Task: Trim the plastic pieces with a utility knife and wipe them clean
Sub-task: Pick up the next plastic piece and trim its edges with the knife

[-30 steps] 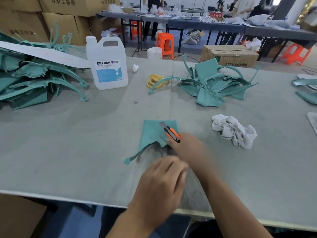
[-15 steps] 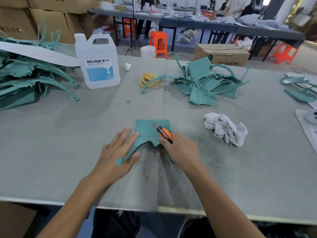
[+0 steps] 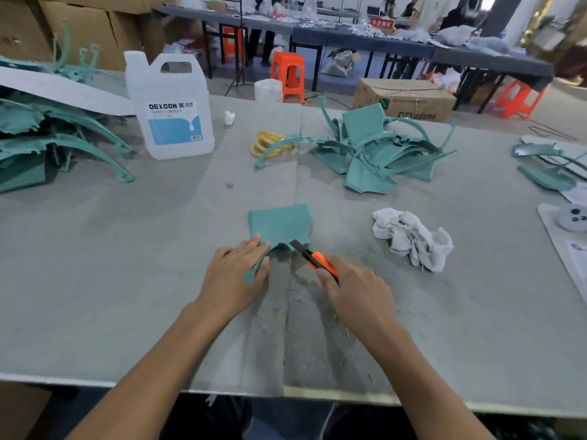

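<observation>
A teal plastic piece (image 3: pixel 279 223) lies flat on the grey table (image 3: pixel 127 281) in front of me, its thin curved arm running down to the left. My left hand (image 3: pixel 236 277) rests on that arm and the piece's lower left corner, fingers straight, pressing it down. My right hand (image 3: pixel 355 293) grips an orange utility knife (image 3: pixel 317 260); its dark tip touches the piece's lower edge. A crumpled white rag (image 3: pixel 413 238) lies to the right of the piece.
A heap of teal pieces (image 3: pixel 371 154) lies behind, a larger stack (image 3: pixel 47 138) at the far left. A white DEXCON jug (image 3: pixel 171 106) stands at back left, yellow rings (image 3: pixel 270 142) beside it. More parts (image 3: pixel 546 166) sit at the right edge. Plastic shavings litter the table's near edge.
My left hand came forward from near my body and settled flat on the piece's arm. The knife tip dropped from over the piece to its lower edge.
</observation>
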The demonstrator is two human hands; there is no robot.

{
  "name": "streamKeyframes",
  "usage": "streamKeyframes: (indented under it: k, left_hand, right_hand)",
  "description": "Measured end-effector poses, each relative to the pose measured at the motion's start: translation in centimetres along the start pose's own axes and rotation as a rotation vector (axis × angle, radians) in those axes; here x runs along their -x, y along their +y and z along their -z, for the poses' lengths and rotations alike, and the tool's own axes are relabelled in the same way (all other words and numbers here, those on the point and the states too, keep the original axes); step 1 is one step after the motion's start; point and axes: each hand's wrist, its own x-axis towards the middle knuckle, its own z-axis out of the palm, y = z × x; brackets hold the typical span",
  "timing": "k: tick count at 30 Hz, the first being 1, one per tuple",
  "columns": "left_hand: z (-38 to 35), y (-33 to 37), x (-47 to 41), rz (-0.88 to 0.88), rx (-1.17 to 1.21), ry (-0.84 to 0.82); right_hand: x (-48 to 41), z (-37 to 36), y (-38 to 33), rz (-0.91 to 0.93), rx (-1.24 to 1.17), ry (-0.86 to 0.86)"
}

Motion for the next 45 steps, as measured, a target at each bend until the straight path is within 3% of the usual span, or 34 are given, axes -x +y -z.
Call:
streamKeyframes:
  k: [6, 18, 30, 35, 37, 45]
  left_hand:
    - [0.5, 0.5, 0.1, 0.020, 0.033, 0.001]
    - [1.2, 1.1, 0.1, 0.028, 0.010, -0.038]
    - [1.1, 1.6, 0.5, 0.008, 0.026, 0.025]
    - [2.1, 3.8, 0.2, -0.011, -0.386, -0.116]
    - [2.7, 4.7, 0.4, -0.047, -0.431, -0.178]
    - [3.7, 1.5, -0.2, -0.004, -0.096, -0.440]
  right_hand:
    - [0.1, 0.0, 0.1, -0.019, -0.033, -0.077]
    - [-0.5, 0.5, 0.1, -0.008, 0.065, -0.036]
    - [-0.2, 0.2, -0.3, 0.017, -0.002, -0.063]
    - [-0.5, 1.0, 0.5, -0.011, -0.006, -0.016]
    - [-0.3, 1.0, 0.3, -0.008, -0.040, -0.008]
    - [0.4, 0.9, 0.0, -0.011, -0.073, -0.045]
